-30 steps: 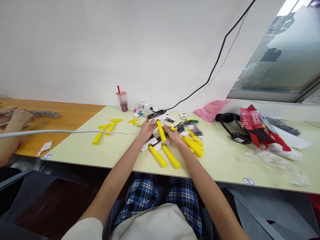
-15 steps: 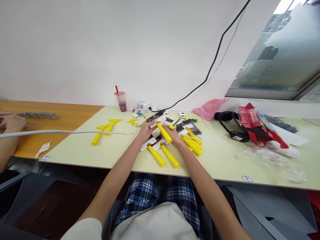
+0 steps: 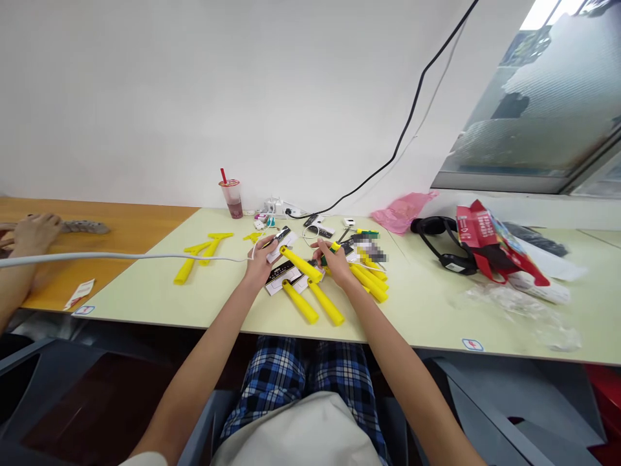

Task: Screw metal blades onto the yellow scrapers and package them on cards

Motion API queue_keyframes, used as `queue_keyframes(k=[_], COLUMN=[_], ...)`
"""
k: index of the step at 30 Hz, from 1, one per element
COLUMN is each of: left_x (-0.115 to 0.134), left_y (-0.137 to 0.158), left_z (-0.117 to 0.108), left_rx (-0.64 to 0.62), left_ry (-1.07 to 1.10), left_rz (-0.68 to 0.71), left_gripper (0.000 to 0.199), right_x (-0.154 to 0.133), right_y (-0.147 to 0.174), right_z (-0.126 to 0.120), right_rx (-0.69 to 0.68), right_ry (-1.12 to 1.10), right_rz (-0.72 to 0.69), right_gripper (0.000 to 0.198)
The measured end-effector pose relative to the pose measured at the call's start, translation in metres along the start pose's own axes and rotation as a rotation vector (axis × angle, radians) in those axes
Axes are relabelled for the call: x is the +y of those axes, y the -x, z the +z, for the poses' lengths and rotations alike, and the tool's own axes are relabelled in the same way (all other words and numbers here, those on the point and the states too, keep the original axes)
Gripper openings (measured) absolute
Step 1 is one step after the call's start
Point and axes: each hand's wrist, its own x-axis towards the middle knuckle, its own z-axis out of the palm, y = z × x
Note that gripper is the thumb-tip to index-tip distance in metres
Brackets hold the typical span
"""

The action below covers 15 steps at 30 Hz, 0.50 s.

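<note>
Here, rightward of the drink cup (image 3: 233,200) and nearer me than it, my left hand (image 3: 261,260) pinches a black-and-white card (image 3: 285,239), probably so its yellow handle (image 3: 301,264) juts free; my right hand (image 3: 337,263) curls round a green-and-yellow tool (image 3: 335,247), likely for steadiness. Both my forearms stretch forward, converging.

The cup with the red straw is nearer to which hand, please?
Left: the left hand is in front and right of the cup; the right hand is farther right.
</note>
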Motion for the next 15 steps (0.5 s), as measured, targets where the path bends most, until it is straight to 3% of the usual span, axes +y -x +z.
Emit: queue_keyframes(k=[4,8,13,15], left_x=[0.002,0.002,-0.001,-0.007], left_y=[0.035,0.055,0.067,0.074], left_z=[-0.044,-0.074,-0.077,-0.072], left_rx=[0.068,0.031,-0.05,-0.127], left_ry=[-0.226,-0.67,-1.056,-1.131], left_rz=[0.028,0.199,0.523,0.576], left_gripper=[0.043,0.037,0.033,0.035], right_x=[0.002,0.006,0.007,0.006], right_y=[0.002,0.004,0.008,0.008], right_z=[0.0,0.004,0.008,0.008], right_rx=[0.061,0.067,0.038,0.04], right_ry=[0.001,0.023,0.087,0.112], right_rz=[-0.016,-0.017,-0.026,-0.034], right_gripper=[0.063,0.062,0.059,0.06])
